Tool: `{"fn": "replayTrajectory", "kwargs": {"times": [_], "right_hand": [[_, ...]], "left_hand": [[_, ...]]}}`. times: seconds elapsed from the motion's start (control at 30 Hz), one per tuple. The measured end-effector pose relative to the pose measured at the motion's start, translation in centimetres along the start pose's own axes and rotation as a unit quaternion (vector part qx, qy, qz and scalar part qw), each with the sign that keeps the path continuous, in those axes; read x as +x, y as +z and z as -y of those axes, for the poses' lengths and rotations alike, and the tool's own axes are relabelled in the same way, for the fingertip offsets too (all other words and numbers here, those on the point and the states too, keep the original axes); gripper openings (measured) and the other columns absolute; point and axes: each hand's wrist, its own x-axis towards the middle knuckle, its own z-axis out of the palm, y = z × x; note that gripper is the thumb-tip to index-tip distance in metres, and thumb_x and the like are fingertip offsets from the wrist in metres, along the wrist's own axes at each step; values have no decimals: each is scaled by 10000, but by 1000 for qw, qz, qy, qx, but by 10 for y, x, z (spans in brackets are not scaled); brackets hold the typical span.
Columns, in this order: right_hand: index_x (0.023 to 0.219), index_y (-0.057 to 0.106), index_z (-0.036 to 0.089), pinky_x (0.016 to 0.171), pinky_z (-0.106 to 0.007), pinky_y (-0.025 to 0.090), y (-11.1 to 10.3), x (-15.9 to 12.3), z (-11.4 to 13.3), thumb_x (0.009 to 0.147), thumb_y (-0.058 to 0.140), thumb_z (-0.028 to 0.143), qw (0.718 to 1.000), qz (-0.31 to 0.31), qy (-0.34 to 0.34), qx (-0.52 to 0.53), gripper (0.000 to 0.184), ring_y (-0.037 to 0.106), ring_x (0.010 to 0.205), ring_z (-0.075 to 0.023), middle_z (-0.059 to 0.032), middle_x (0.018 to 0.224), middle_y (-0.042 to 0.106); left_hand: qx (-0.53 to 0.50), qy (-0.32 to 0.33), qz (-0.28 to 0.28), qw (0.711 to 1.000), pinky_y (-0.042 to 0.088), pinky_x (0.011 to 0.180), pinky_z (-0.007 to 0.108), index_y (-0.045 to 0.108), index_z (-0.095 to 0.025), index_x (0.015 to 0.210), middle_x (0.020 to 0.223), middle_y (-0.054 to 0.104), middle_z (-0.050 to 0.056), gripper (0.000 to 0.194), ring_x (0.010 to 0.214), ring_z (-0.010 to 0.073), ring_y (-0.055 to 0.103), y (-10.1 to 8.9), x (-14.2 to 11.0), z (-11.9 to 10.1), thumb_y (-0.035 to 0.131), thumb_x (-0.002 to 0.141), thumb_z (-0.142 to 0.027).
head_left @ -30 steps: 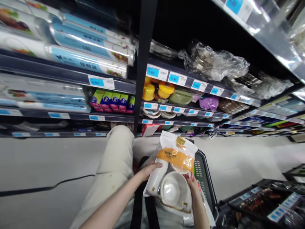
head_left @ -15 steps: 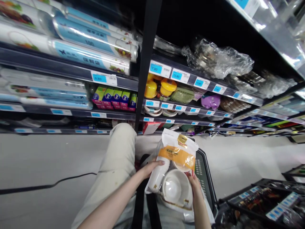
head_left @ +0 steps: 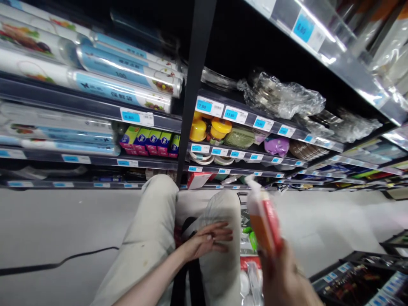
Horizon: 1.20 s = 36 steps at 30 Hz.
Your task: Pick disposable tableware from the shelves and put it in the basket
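My right hand (head_left: 282, 270) grips the plastic package of white bowls (head_left: 263, 216) by its lower part. Blurred by motion, the package is now turned nearly edge-on, with orange and red on it, and its bowls are hidden. My left hand (head_left: 212, 240) is empty above my right knee, fingers stretched out and apart. Below the package, between my leg and my right arm, lie packed goods, among them a bright green item (head_left: 253, 240) and a clear pack with white round pieces (head_left: 250, 280).
A shelf rack ahead carries rolls of bags (head_left: 123, 87), small purple and green boxes (head_left: 153, 140), yellow-lidded containers (head_left: 220, 127) and a purple item (head_left: 276, 145). A black upright post (head_left: 194, 85) divides it. A black cord (head_left: 63, 261) lies on the floor at left.
My left hand has let go of the package. My right hand has swung it to the right and turned it edge-on. The view has shifted slightly, and my right leg now shows.
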Motion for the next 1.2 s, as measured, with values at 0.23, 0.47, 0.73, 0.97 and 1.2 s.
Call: {"fn": "replayTrajectory", "kwargs": {"times": [0.23, 0.47, 0.73, 0.97, 1.2], "right_hand": [[1262, 557, 149, 723, -508, 424, 114, -61, 104, 913, 263, 225, 969, 10, -35, 245, 462, 577, 823, -310, -217, 1013, 639], [944, 644, 189, 836, -440, 445, 88, 1, 37, 884, 445, 400, 953, 124, -55, 272, 297, 572, 908, -280, -132, 951, 657], [1120, 613, 176, 967, -412, 436, 138, 36, -57, 622, 743, 555, 706, 377, 204, 564, 639, 563, 1141, -315, -108, 1185, 651], [1179, 611, 186, 1035, -451, 396, 148, 26, -58, 643, 765, 530, 691, 347, 227, 592, 655, 554, 1173, -323, -112, 1228, 639], [1216, 606, 198, 1071, -451, 365, 160, 26, -65, 661, 759, 524, 679, 346, 218, 610, 661, 543, 1194, -317, -101, 1236, 636]], "left_hand": [[-25, -23, -139, 990, 455, 913, 405, 725, -238, 920, 1079, 701, 90, 612, 1196, 342, 530, -5, -13, 4, 834, 427, -584], [-28, -51, -218, 974, 478, 824, 359, 735, -179, 776, 770, 733, 80, 264, 857, 277, 669, -17, -8, 2, 742, 567, -339], [-38, -68, -250, 965, 492, 675, 300, 717, -121, 788, 713, 733, 67, 348, 651, 215, 653, -13, -3, 1, 721, 486, -294], [-24, -83, -236, 968, 482, 715, 296, 715, -146, 721, 722, 733, 75, 252, 666, 199, 640, -4, -3, -6, 701, 528, -307], [-12, -73, -251, 965, 477, 718, 325, 722, -160, 761, 791, 743, 76, 288, 784, 262, 672, -5, -2, -5, 709, 510, -299]]}}
